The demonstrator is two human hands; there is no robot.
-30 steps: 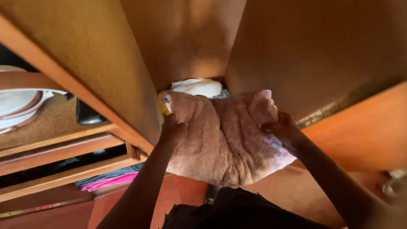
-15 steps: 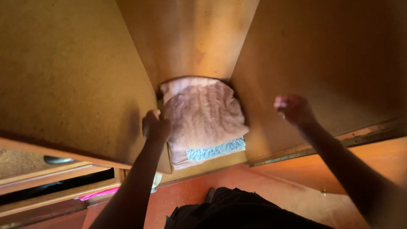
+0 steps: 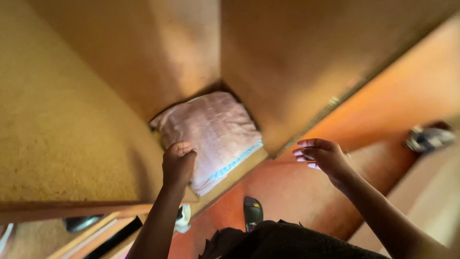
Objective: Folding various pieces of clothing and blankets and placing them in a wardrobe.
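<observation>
Two wooden cupboard walls [image 3: 72,120] hem in our folded pink towel [image 3: 211,129] on the shelf's front edge [image 3: 230,180]; our left hand [image 3: 178,164] presses it, fingers curled, while our right hand [image 3: 323,156] hangs half-open, empty, above the red floor [image 3: 287,192].

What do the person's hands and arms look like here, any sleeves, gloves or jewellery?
Both are bare: the left hand and right hand wear no gloves, and no sleeves cover the forearms. No rings, watch or bands show. Fingers are uncovered. Dark clothing shows at the bottom edge.

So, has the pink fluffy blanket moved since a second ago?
Yes. The pink fluffy blanket went from held in front of the wooden cupboard to lying inside it on the folded stack; the left hand touches it.
</observation>
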